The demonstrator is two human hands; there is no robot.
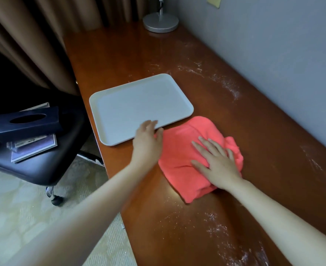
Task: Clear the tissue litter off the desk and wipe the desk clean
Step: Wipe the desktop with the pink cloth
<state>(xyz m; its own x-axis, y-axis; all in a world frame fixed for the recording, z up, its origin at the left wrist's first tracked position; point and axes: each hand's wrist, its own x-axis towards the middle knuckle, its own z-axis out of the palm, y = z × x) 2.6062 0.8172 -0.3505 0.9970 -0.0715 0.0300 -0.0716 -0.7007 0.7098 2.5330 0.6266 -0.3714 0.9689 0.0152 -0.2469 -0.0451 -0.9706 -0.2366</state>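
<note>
Right hand (218,162) lies flat, fingers straight and spread, pressing on a folded pink cloth (185,150) that sits on the brown counter (206,89). Left hand (148,139) reaches to the near edge of a pale grey tray (139,104); fingers relaxed and laid over the tray's rim, thumb toward the cloth, no clear grip visible. Tray and cloth lie just beside each other, the cloth's far edge close to the tray's near right corner. White powdery streaks (221,81) mark the counter behind the tray along the wall side, and more smears (221,231) show at the near end by the right forearm. A round metal lamp base (160,22) stands at the far end of the counter. Left of the counter, a black chair (43,166) carries a dark tissue box (26,121) stacked on booklets (33,146). Brown curtains (33,35) hang behind the chair.
</note>
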